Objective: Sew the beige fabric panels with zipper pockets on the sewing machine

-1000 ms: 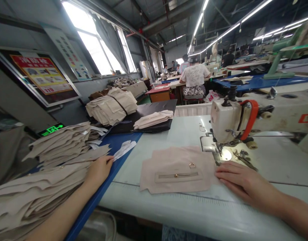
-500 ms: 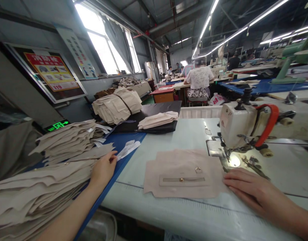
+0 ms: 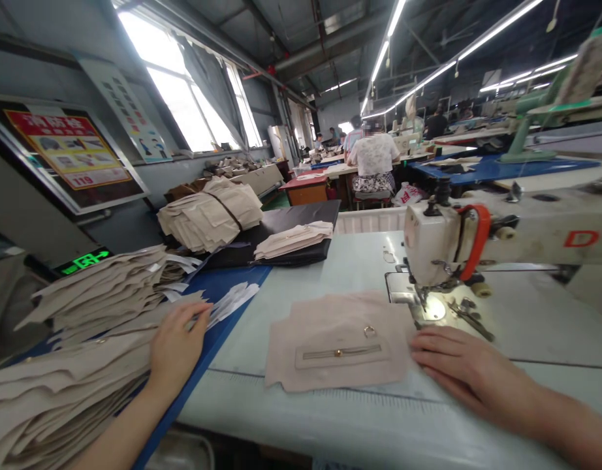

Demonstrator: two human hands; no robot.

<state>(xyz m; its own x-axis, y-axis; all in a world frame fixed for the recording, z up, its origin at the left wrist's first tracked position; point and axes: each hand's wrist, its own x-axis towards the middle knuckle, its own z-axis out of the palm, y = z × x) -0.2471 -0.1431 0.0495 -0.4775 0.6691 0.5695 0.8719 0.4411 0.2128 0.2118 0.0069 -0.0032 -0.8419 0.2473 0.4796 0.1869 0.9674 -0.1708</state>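
My left hand reaches over the blue surface, thumb and fingers pinched at the near end of some thin white slips. Beside it lie stacked beige fabric pieces. On the pale table rests a flat beige fabric piece with a zipper set in a stitched rectangular frame; a gold-coloured ring sits above it. Flat on the table, my right hand has its fingers stretched out, their tips at the fabric's right edge. The sewing machine stands just beyond, its lamp lit by the needle.
A strapped fabric bundle and a smaller fabric stack lie on a black board. Ruler marks run along the table's front. Small metal tools lie beside the needle plate. A person sits farther back.
The whole view has shifted, so most things appear farther left. The white slips look more fanned out by my left hand. My right hand stays at the fabric's edge.
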